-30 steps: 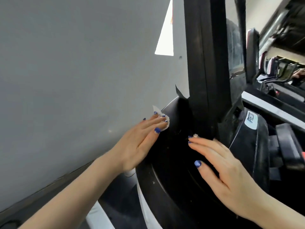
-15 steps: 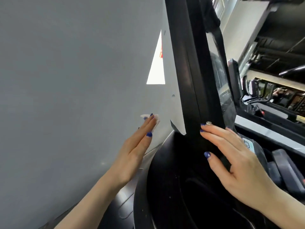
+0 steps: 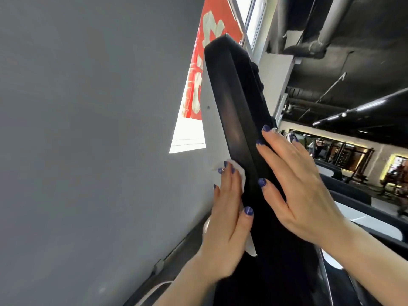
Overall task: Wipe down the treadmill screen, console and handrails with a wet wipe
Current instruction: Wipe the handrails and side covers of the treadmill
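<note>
— What fills the left of the view?

— A plain grey wall (image 3: pixel 88 129), running down to a dark baseboard. Further right, a bright window opening with a red banner (image 3: pixel 198 69) bearing pale lettering shows past the wall's edge.

— And the left hand?

— The left hand (image 3: pixel 227 219) lies flat against the back side of the black treadmill screen (image 3: pixel 229 100), which is seen edge-on and leans up and away. Its fingers (image 3: pixel 228 182) are straight and close together, pressing a white wet wipe (image 3: pixel 241 176) onto the panel. The wipe peeks out past the fingertips at the top and again below the palm, near the wrist; the rest is hidden under the hand.

— So the wipe isn't pinched?

— No, it sits trapped between the flat hand and the screen housing; the thumb lies along the panel's edge.

— The right hand?

— The right hand (image 3: pixel 295 184) rests on the other side of the same panel, fingers stretched out and slightly spread, holding nothing, tips reaching over the screen's front rim. The two hands sit at nearly the same height with the panel between them.

— Anything beyond?

— On the right, a dim gym hall with dark ceiling pipes (image 3: pixel 320 29) and other machines, too blurred to detail.
</note>
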The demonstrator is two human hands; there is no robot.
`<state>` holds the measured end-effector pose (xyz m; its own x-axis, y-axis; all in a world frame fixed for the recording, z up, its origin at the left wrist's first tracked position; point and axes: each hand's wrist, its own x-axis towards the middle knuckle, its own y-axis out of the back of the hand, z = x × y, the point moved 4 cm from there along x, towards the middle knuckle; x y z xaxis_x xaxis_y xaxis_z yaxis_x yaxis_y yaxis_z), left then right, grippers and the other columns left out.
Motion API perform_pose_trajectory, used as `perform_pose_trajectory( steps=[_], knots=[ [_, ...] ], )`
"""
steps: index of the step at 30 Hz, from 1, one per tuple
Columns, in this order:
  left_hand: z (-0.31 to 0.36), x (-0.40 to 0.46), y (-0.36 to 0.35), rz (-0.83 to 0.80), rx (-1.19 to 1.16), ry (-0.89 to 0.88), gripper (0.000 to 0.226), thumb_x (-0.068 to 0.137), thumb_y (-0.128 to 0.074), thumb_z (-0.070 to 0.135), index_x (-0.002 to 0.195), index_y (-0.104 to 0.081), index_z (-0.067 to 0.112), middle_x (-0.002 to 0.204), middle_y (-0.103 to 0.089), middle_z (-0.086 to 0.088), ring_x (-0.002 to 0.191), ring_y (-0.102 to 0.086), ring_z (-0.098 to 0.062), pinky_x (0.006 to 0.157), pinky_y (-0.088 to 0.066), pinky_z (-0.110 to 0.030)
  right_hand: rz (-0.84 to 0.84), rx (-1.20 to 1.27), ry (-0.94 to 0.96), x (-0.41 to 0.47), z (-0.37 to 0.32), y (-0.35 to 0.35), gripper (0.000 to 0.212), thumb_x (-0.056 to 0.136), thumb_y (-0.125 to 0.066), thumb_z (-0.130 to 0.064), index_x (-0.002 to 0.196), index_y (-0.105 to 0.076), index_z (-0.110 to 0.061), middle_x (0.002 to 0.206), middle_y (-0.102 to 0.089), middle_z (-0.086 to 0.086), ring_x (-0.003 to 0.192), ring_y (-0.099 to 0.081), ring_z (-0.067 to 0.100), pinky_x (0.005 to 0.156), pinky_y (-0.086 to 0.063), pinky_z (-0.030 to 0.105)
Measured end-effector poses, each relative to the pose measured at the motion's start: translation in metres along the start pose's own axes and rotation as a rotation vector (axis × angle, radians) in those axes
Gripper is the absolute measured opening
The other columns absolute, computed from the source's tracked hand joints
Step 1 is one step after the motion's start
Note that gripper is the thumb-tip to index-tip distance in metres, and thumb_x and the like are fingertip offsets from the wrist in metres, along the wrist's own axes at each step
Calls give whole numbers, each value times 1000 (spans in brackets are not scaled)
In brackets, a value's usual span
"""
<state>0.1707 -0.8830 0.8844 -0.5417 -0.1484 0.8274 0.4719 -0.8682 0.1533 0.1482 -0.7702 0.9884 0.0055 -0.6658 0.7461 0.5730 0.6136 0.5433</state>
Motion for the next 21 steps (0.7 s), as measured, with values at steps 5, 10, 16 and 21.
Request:
perform_pose_trajectory(
  steps=[5,10,16,21],
  knots=[
    [-11,18,3,43,-91,-28,73,99,-11,65,156,17,29,164,22,15,152,17,-11,121,11,-45,-29,24,-53,15,5,-17,56,100,-40,-22,154,-30,-7,166,-20,6,153,-18,18,126,-8,43],
    [-32,86,41,162,-158,-48,72,100,-15,59,157,15,27,164,18,20,152,13,-5,124,8,-50,-32,55,-123,18,8,-26,58,99,-39,-21,155,-27,-8,167,-19,4,154,-17,18,126,-6,44],
    [-41,66,28,117,-103,-178,69,104,-17,56,158,12,25,166,16,10,154,12,-17,124,10,-48,-39,-80,-114,18,5,-27,59,97,-42,-22,154,-30,-8,167,-18,5,154,-16,19,125,-8,46],
    [-51,70,31,108,-5,-211,65,106,-14,51,158,8,21,167,16,6,154,11,-18,122,15,-34,-70,-240,-90,21,0,-26,60,97,-44,-24,153,-32,-5,165,-20,12,154,-17,22,124,-13,50]
  ],
)
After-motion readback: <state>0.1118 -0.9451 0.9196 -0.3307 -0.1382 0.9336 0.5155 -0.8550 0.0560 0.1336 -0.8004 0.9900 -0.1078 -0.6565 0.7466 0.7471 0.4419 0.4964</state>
